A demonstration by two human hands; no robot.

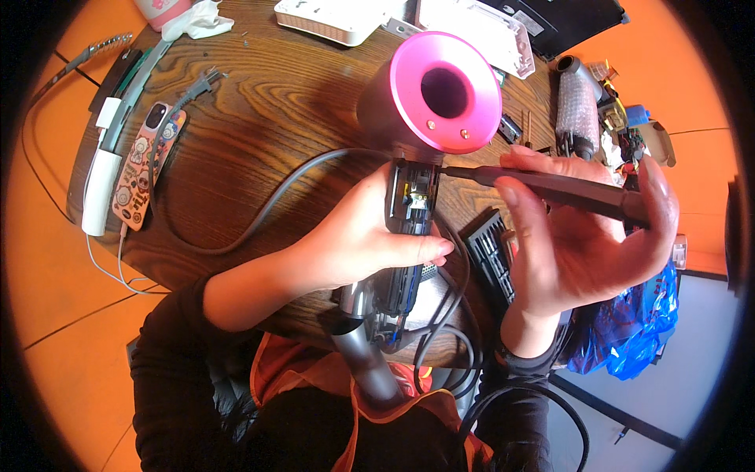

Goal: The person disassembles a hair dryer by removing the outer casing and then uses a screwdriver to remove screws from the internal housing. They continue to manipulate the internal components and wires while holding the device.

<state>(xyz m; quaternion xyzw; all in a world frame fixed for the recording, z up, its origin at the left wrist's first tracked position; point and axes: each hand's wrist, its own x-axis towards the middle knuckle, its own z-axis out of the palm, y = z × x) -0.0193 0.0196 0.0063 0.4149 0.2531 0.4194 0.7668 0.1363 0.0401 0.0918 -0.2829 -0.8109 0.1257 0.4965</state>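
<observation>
My left hand grips the opened handle of a hair dryer, whose round head has a bright pink rim and faces up toward me. The handle's cover is off, so dark inner parts and wiring show. My right hand holds a slim dark screwdriver level, its tip touching the top of the open handle just under the pink head. The dryer's grey cord curves away to the left across the wooden table.
A phone in a patterned case and a white strip-shaped device lie at the table's left. White plastic boxes sit at the far edge. A black vented part, a wrapped cylinder and a blue bag are at right.
</observation>
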